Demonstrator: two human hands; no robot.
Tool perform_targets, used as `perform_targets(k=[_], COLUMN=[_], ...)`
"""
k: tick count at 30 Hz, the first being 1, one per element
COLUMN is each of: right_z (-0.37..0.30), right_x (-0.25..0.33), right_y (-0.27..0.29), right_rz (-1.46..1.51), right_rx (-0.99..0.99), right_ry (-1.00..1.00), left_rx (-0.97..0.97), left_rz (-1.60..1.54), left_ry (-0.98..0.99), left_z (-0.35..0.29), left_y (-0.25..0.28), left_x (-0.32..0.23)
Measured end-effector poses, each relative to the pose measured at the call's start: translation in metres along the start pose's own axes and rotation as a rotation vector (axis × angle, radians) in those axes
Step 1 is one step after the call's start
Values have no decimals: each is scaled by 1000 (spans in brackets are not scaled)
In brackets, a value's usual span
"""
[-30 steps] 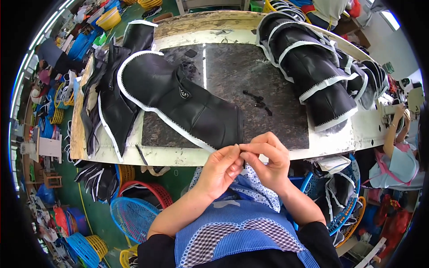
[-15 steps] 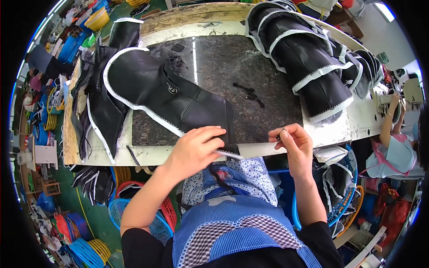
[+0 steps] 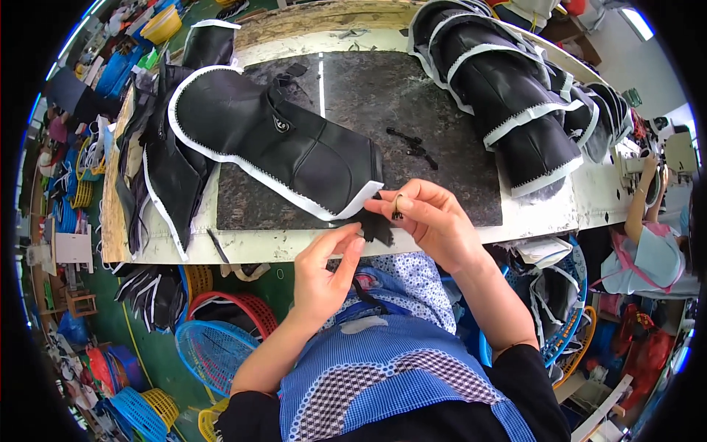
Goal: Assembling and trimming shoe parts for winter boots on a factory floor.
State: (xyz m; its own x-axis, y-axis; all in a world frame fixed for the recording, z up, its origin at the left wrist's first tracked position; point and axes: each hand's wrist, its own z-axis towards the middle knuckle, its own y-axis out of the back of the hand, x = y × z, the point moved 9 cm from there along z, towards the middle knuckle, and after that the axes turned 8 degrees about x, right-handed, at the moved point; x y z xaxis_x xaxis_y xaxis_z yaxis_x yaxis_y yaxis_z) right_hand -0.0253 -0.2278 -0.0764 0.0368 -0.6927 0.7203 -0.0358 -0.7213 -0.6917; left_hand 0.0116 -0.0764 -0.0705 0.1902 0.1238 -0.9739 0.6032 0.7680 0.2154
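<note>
A black leather-like boot upper [image 3: 294, 158] lies across the bench, edged with white toothed tape [image 3: 254, 171] and bearing a small emblem. At its near right corner, the tape's white end [image 3: 366, 199] turns up toward my right hand [image 3: 434, 221]. The thumb and forefinger of that hand pinch a small dark piece with a brassy edge, which looks like a zipper slider [image 3: 398, 208]. A black strip [image 3: 379, 230] hangs below it over the bench edge. My left hand [image 3: 328, 269] is just left of the strip, thumb and forefinger apart; I cannot tell whether they touch it.
A dark cutting mat [image 3: 442, 110] covers the bench, with black scraps [image 3: 412, 146] on it. Stacked boot pieces [image 3: 526, 140] stand at right, and loose ones [image 3: 173, 162] lie at left. Baskets [image 3: 217, 357] stand below. Another person [image 3: 648, 250] works at far right.
My right hand has moved left to the corner of the boot upper with the zipper slider. The left hand has come down and let the tape go. The upper's near right corner has shifted upward.
</note>
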Motion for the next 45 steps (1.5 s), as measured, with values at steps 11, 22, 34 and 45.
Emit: perform_targets(k=[11,22,34,45], right_z=[-7,-36,-30,-22], right_x=[-6,82,69,56], right_y=[-26,-48,-43,-55], right_rz=[140,-1066,-1170,-1507], right_rx=[17,-164,-220,-167], right_ry=[53,715,684,713], left_rx=[102,230,242,237], left_rz=[-873,-739,-778,-706], left_ry=[462,255,254,255], left_z=[11,67,64,45], left_y=[-20,-11,-26,-24], left_x=[33,-21,-12,9])
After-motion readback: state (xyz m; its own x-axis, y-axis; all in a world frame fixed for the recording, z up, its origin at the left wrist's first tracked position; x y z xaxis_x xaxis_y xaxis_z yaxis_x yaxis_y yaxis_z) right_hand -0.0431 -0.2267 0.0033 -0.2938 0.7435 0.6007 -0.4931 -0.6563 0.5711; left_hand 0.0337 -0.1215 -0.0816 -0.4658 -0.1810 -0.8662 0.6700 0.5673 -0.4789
